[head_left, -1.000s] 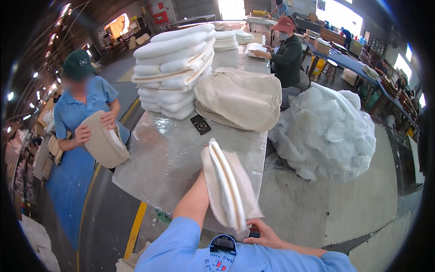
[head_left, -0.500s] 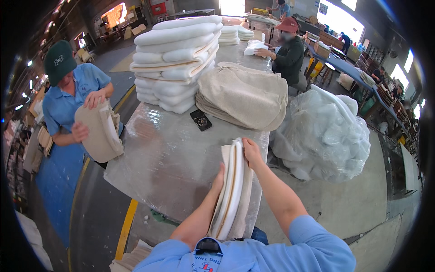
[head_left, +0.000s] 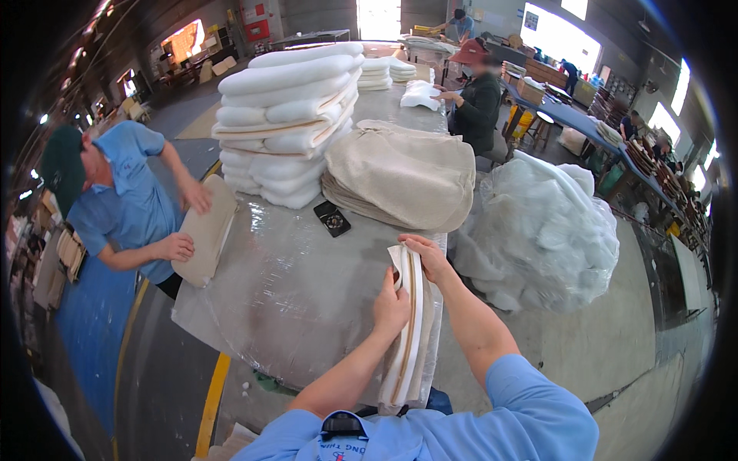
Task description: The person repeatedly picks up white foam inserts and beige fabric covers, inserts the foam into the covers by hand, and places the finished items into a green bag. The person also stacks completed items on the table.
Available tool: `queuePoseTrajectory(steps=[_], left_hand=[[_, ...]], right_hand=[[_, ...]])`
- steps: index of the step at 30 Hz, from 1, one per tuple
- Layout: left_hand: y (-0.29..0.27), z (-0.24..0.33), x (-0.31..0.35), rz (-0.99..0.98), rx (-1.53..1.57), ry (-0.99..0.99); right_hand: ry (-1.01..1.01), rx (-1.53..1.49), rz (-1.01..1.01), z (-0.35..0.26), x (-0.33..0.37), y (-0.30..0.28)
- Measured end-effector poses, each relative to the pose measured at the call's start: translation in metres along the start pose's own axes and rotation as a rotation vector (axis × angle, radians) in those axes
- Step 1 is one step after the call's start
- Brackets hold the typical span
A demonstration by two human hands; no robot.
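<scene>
Between my hands stands a cushion (head_left: 410, 338) on its edge: a beige fabric cover around white padding, with a thin tan layer along the middle of the open side. My left hand (head_left: 391, 309) grips the cover's left side near the far end, fingers curled over its edge. At the far end, my right hand (head_left: 427, 257) is closed on the cover's right corner. The cushion's near end reaches my waist. Just beyond my hands lies a pile of beige fabric covers (head_left: 403, 173). A small black case with round items in it (head_left: 333, 220) sits beside that pile.
Folded white padding (head_left: 288, 84) is stacked high on the plastic-covered table (head_left: 284, 292). A big clear bag of white stuffing (head_left: 542, 238) stands off the table's right edge. One co-worker (head_left: 127, 196) handles a beige cushion (head_left: 207, 234) at left; another (head_left: 478, 107) works at the far right side.
My left hand has moved up the cushion toward its far end and now curls over the cover's edge. The left co-worker has leaned over, and that cushion is turned to a different angle.
</scene>
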State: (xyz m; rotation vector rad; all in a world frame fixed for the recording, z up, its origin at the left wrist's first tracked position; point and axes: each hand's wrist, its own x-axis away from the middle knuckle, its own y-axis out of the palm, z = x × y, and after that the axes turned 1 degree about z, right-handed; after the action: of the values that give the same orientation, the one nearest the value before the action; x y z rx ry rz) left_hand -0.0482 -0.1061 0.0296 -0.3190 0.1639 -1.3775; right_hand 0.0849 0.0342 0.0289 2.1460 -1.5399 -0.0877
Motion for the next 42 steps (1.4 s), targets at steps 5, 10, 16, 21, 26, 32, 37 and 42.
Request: queuePoseTrajectory(steps=[5, 10, 16, 21, 26, 32, 37, 42], left_hand=[[0.038, 0.005, -0.003, 0.122, 0.094, 0.095], [0.040, 0.018, -0.044, 0.121, 0.042, 0.046], [0.033, 0.025, -0.085, 0.140, -0.121, 0.203], [0.046, 0.036, -0.088, 0.172, -0.162, 0.337], [0.062, 0.037, -0.090, 0.144, -0.040, 0.271], [0.079, 0.034, -0.078, 0.282, 0.077, 0.305], [0.060, 0.046, -0.088, 0.152, -0.018, 0.518], [0.048, 0.067, -0.098, 0.038, -0.063, 0.459]], right_hand=[[0.016, -0.015, -0.080, -0.014, 0.021, -0.020], [0.043, 0.061, -0.168, -0.031, 0.030, -0.031], [0.021, 0.210, -0.182, -0.040, 0.030, -0.046], [-0.055, 0.327, 0.090, -0.029, 0.018, -0.052], [-0.326, 0.377, 0.438, 0.000, 0.020, -0.037], [-0.643, 0.374, 0.677, 0.017, 0.027, -0.018], [-0.717, 0.582, 0.614, 0.012, 0.033, -0.033], [-0.712, 0.679, 0.234, -0.018, 0.035, -0.055]])
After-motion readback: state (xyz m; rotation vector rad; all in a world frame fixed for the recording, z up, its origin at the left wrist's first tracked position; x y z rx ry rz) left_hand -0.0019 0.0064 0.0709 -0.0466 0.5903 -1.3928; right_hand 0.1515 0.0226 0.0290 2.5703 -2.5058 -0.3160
